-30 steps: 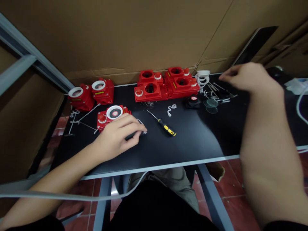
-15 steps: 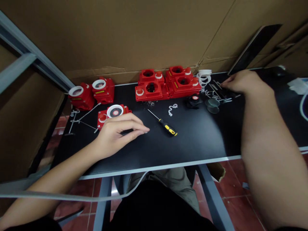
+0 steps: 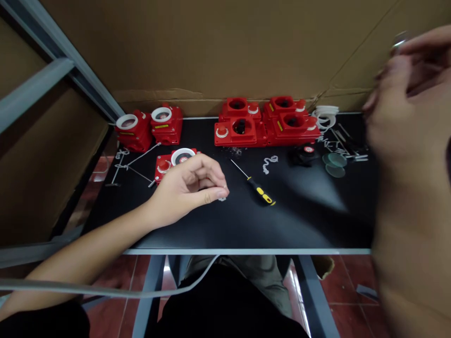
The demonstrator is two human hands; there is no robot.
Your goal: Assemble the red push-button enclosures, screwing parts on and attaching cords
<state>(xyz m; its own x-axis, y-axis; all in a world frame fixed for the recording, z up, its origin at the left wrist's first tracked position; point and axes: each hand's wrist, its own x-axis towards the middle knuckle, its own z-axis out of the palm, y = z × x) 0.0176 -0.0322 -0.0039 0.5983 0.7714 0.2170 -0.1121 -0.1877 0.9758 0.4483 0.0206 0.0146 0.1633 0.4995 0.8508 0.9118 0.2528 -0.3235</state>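
My left hand (image 3: pixel 190 188) rests on the black table (image 3: pixel 229 225), fingers curled together with the tips touching a small pale piece (image 3: pixel 221 198), just in front of a red box with a white ring (image 3: pixel 176 162). My right hand (image 3: pixel 405 94) is raised close to the camera at the right, blurred by motion, with fingers pinched on a small shiny object (image 3: pixel 400 40). A yellow-handled screwdriver (image 3: pixel 255 185) lies between the two hands.
Several red boxes (image 3: pixel 268 124) stand at the table's back, two more (image 3: pixel 150 129) at the back left. White rings (image 3: pixel 326 116), metal pins (image 3: pixel 347 145), glass discs (image 3: pixel 334 164), a black knob (image 3: pixel 303 155) and a white chain (image 3: pixel 269 163) lie at right. Cardboard wall behind.
My right hand has lifted from the metal pins at the back right up toward the camera, holding something small. The left hand has stayed almost still; the view shifted.
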